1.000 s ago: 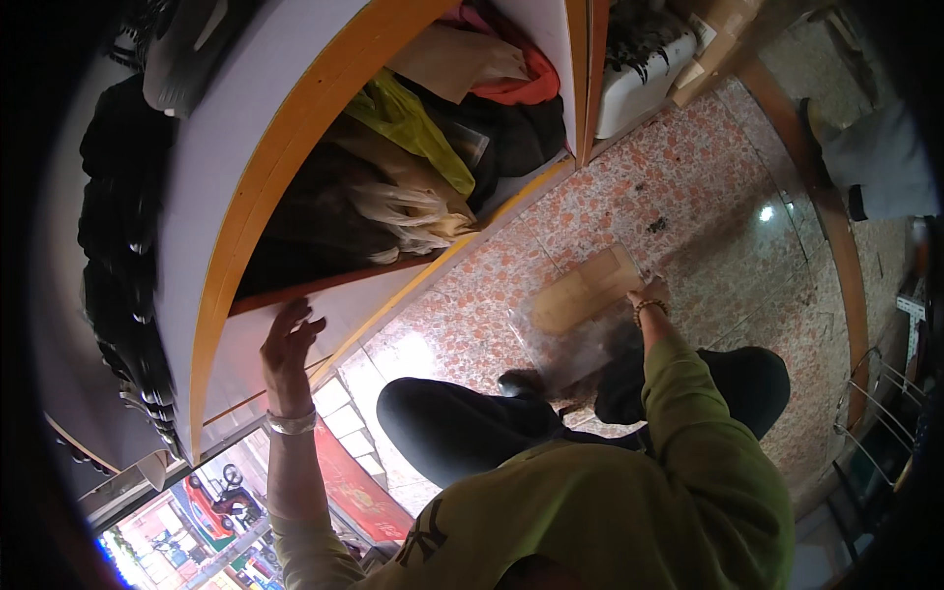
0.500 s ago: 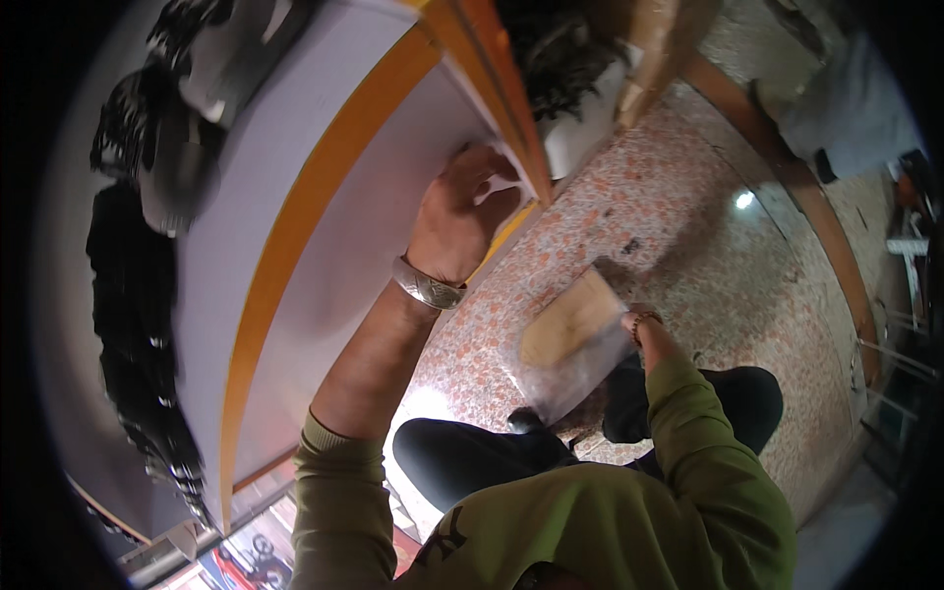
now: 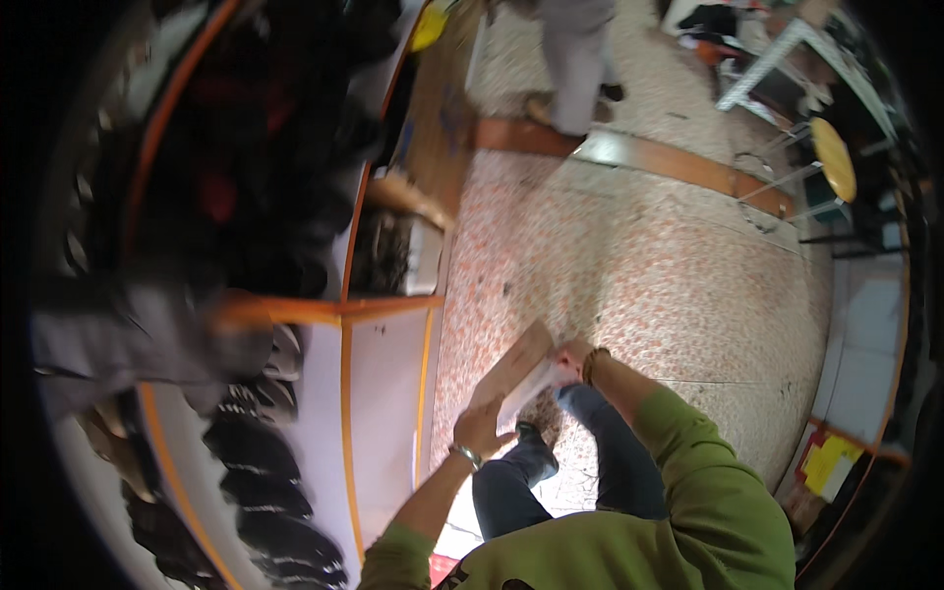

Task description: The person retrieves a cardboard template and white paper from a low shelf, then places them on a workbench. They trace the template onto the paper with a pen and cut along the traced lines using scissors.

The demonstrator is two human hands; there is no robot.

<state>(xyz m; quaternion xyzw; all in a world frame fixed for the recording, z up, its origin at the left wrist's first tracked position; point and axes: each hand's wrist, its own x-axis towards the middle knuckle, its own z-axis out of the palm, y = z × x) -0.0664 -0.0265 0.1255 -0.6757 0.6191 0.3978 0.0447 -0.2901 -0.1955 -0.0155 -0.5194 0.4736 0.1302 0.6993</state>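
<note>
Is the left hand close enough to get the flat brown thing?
Probably yes: the left hand is right at the lower end of the flat brown thing, with nothing visible between them. The right hand seems to hold clear plastic beside it.

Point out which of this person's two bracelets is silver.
The silver bracelet is on the wrist of the left hand, nearer the shelf unit. The other bracelet, on the wrist of the right hand, which grips the packet, is dark brown.

speckled pink floor (image 3: 708, 305) – orange-edged cabinet (image 3: 382, 393) left, yellow-topped stool (image 3: 834, 160) upper right
</note>
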